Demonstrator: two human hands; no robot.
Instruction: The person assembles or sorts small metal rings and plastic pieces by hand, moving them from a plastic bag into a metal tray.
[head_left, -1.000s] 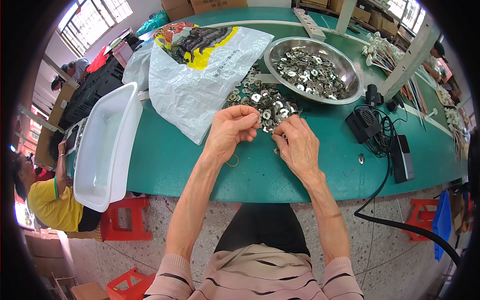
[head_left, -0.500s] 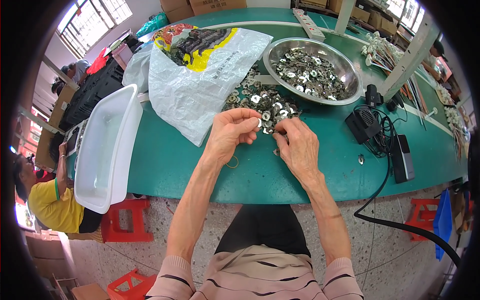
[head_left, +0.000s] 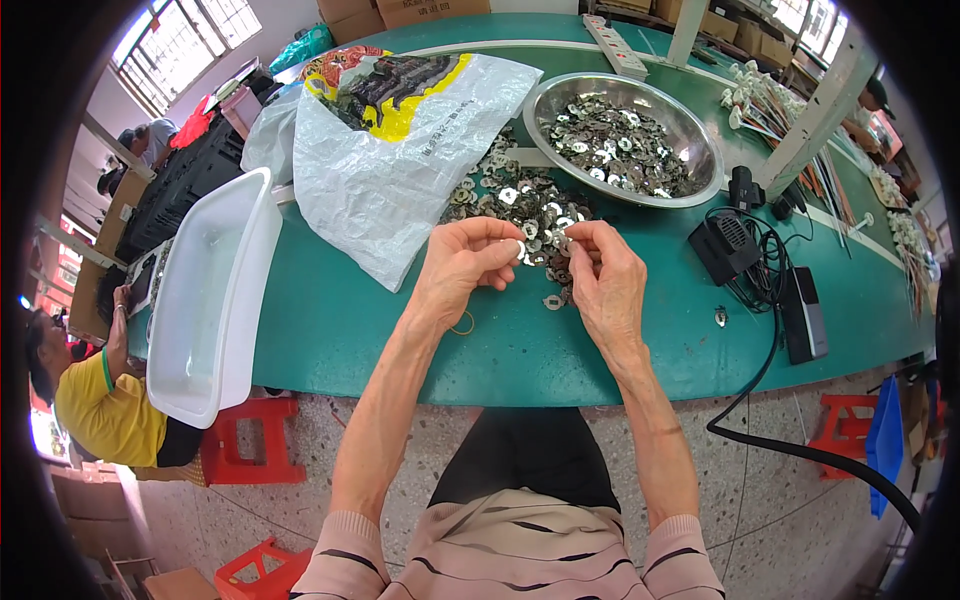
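My left hand point(head_left: 462, 265) is closed in a pinch on a small shiny ring-shaped metal piece point(head_left: 520, 251), held over the near edge of a loose heap of metal pieces point(head_left: 512, 197). Just to its right, my right hand point(head_left: 608, 278) pinches thumb against forefinger. Another small metal piece shows at those fingertips, partly hidden by them. The two hands are a short gap apart. Under the right fingers, one flat piece point(head_left: 553, 301) lies on the green table point(head_left: 500, 355), in front of the heap.
A steel bowl point(head_left: 712, 178) full of similar pieces stands behind right. A printed white plastic sack point(head_left: 370, 200) lies left of the heap, beside a white tub point(head_left: 262, 260). Black adapters with cables point(head_left: 725, 250) sit at right. A co-worker in a yellow shirt point(head_left: 110, 415) sits far left.
My right hand has lifted from the heap's near edge, and its fingertips now pinch a metal piece. The flat piece below it has come into view. My left hand stays nearly still.
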